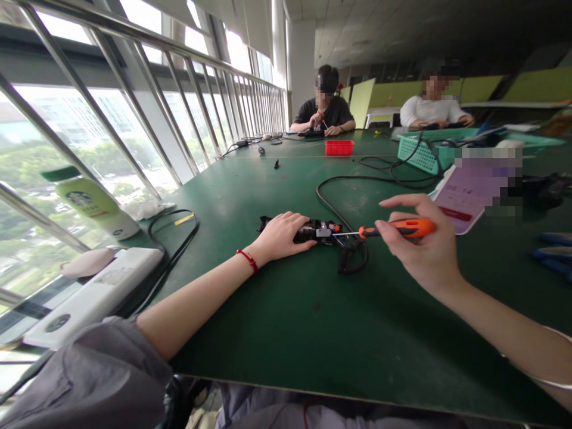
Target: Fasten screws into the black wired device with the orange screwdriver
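My left hand [285, 236] lies over a black corded device [319, 231] with exposed inner parts and coloured wires, its fingers wrapped round the body and pressing it to the green table [268, 333]. In my right hand [422, 247] is an orange and black screwdriver [402, 229], gripped by the handle and held roughly level. Its thin shaft points left, and the tip meets or nearly meets the device's wired end. A black power cord [330, 199] curves away from the device toward the back right.
A phone [473, 193] stands propped at right, before a green basket [417, 152] of cables. Blue-handled tools [554, 253] lie far right. A red tray [339, 148] sits farther back. At left are a bottle [92, 202] and a white box-like device [98, 292]. Two people sit across the table.
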`<state>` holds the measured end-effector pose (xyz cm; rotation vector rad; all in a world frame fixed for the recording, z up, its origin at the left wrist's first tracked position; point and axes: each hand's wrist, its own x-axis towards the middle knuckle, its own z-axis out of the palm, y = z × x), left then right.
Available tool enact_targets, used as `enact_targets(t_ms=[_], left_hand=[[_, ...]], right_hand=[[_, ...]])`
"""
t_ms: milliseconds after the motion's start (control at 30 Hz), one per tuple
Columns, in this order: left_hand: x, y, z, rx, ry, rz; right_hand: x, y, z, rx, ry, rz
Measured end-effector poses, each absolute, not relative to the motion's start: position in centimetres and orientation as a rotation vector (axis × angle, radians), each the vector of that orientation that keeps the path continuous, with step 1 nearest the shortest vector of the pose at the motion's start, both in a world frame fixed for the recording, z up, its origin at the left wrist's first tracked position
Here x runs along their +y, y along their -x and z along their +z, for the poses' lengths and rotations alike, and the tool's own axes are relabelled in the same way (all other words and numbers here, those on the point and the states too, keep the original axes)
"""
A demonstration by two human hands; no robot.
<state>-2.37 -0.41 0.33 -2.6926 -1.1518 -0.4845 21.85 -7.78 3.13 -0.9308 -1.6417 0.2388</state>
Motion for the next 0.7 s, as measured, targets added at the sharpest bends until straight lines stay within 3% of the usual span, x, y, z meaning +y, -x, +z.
enact_targets(t_ms=[133,333,467,700], left_hand=[[-0.37,2.39,0.29,-1.141,2.695,-0.471],[-0.41,2.37,0.31,-1.157,2.688,-0.469],[-0.48,2.33,0.42,-1.160,2.696,-0.459],[-0.62,2.31,0.64,-1.173,2.715,-0.445]], right_hand=[[-7.46,-21.67,2.82,-1.571,0.785,0.252],[-7.78,-21.65,3.04,-1.676,1.055,0.295],[-7.55,-21.66,2.84,-1.607,0.840,0.371],[-7.70,-21.95,2.84,-1.671,0.989,0.254]])
